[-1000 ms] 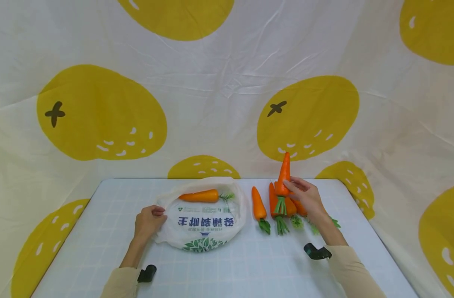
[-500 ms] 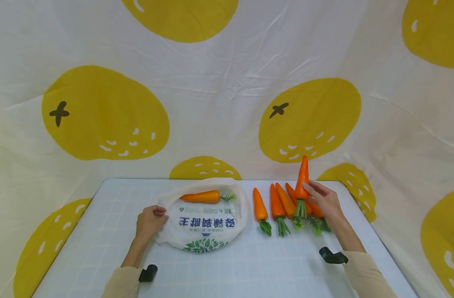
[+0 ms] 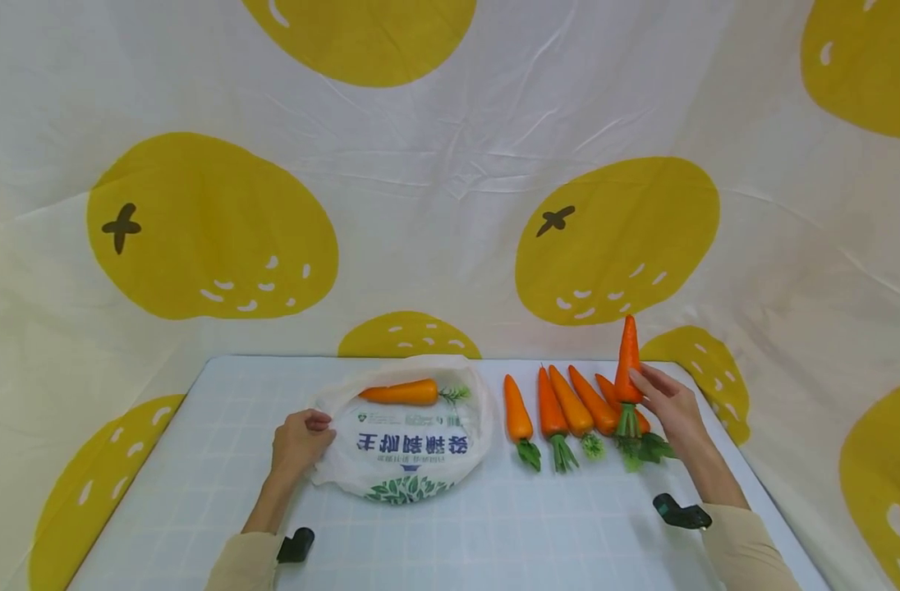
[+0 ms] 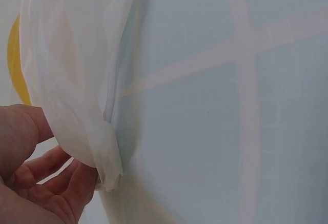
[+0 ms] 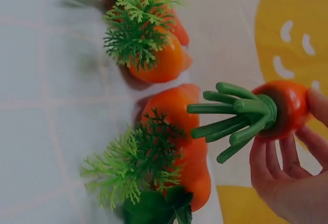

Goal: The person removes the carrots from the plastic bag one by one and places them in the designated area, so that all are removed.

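Observation:
My right hand pinches an orange carrot with cut green stalks, tip pointing up, above the right end of a row of carrots. In the right wrist view the thumb and fingers grip the carrot's body just past its stalks. At the left, my left hand pinches the rim of a white plastic bag with blue lettering and green leaf print. Its gathered edge lies between thumb and fingers in the left wrist view. Inside the bag's opening lies one carrot with feathery greens.
Several carrots lie side by side right of the bag, among them a leafy-topped carrot and a stalk-topped carrot. The pale checked table ends at a patterned backdrop behind it.
My right hand has moved rightward with the carrot, from over the middle of the row to its right end, uncovering carrots beneath. The left hand keeps its hold on the bag.

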{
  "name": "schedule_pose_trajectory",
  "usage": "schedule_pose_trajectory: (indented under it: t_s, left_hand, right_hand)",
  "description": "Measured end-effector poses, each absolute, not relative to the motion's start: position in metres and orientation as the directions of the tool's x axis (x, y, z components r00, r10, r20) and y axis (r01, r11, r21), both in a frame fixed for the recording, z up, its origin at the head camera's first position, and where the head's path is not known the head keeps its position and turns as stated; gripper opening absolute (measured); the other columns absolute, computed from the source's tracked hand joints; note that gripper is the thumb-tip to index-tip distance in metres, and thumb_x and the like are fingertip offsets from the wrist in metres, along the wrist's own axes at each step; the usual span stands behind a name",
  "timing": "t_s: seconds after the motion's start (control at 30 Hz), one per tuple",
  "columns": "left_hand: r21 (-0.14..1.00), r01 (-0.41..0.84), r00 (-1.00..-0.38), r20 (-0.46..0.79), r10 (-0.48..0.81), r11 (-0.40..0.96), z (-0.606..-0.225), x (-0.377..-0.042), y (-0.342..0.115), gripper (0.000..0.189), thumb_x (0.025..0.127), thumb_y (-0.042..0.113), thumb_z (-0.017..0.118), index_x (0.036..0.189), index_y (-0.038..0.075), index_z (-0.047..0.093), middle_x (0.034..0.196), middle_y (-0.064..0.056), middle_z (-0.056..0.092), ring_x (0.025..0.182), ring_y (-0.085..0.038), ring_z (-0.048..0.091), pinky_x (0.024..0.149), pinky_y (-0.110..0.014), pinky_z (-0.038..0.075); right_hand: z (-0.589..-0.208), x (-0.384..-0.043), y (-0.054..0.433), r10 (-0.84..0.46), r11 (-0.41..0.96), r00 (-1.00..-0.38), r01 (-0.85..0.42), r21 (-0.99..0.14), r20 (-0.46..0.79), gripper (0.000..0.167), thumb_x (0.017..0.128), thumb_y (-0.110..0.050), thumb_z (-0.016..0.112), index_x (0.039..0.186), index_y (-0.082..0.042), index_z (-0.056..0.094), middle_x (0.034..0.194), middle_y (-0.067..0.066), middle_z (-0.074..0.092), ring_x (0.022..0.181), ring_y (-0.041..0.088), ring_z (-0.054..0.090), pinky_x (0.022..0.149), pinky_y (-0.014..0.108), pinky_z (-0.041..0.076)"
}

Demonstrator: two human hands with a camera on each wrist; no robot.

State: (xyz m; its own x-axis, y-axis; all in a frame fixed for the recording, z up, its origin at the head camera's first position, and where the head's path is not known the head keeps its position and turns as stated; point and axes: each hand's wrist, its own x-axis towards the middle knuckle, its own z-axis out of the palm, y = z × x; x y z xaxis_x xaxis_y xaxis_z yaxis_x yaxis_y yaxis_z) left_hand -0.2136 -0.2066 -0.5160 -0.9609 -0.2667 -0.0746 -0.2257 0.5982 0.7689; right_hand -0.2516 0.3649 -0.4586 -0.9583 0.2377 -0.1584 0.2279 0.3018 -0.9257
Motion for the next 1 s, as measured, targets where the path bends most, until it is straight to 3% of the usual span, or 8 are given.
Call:
schedule_pose_trajectory:
  t_s: [0.3,0.63,1.0]
  left_hand:
    - [0.771,-0.237,-0.958,-0.084,-0.274,0.591,-0.514,-0.213,-0.205,0.022,0.090,0.002,0.071,0.110,-0.007,0.068,0.098,-0.021,0.070,0.086,-0.031,0.067,0.077,-0.041,0.058]
    - [0.770,-0.217,-0.962,-0.064,-0.266,0.601,-0.515,-0.212,-0.205,0.022,0.089,0.002,0.071,0.109,-0.008,0.069,0.097,-0.020,0.071,0.088,-0.033,0.068,0.082,-0.048,0.056]
    - [0.770,-0.217,-0.961,-0.059,-0.272,0.600,-0.515,-0.213,-0.204,0.023,0.089,0.002,0.071,0.109,-0.007,0.069,0.097,-0.019,0.071,0.089,-0.034,0.068,0.084,-0.048,0.056]
  right_hand:
    - [-0.458,-0.253,0.385,0.257,0.320,-0.954,0.238,-0.917,-0.157,0.088,0.096,-0.062,0.057,0.161,-0.009,0.032,0.158,0.019,0.037,0.119,0.014,0.048,0.117,0.054,0.034]
    - [-0.464,-0.252,0.405,0.311,0.351,-0.930,0.305,-0.885,-0.197,0.086,0.099,-0.060,0.053,0.162,-0.008,0.027,0.162,0.026,0.031,0.136,0.039,0.038,0.118,0.060,0.029]
    - [-0.479,-0.252,0.422,0.362,0.398,-0.906,0.364,-0.842,-0.221,0.082,0.102,-0.056,0.052,0.159,-0.002,0.030,0.160,0.029,0.032,0.141,0.045,0.034,0.117,0.062,0.029]
